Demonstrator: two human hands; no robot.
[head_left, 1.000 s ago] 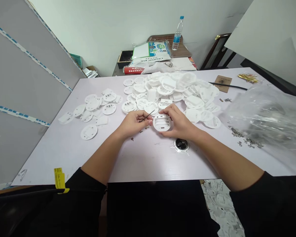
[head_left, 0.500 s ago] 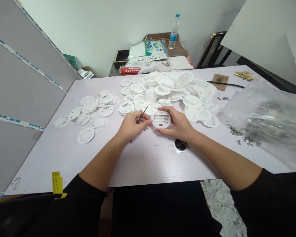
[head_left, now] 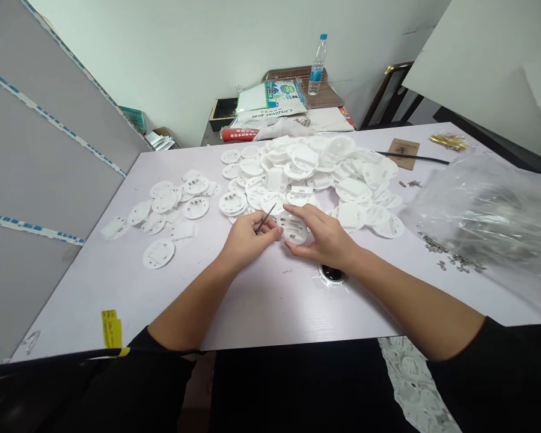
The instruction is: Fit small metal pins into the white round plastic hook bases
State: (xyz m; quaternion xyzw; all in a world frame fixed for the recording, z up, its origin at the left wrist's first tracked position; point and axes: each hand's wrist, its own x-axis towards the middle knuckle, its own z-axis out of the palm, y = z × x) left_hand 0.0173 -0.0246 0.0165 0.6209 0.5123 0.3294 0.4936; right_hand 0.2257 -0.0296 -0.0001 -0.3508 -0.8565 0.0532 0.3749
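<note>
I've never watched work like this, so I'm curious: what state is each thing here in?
left hand, pinching the tool
slim pointed tool, held, tip up
right hand, holding the disc
slotted white plastic disc, raised off the table, tilted
clear plastic bag, lying crumpled
water bottle, upright, capped

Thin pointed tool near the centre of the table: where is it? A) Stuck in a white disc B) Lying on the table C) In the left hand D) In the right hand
C. The left hand pinches the thin pointed tool, while the right hand holds the round white plastic disc.
</note>
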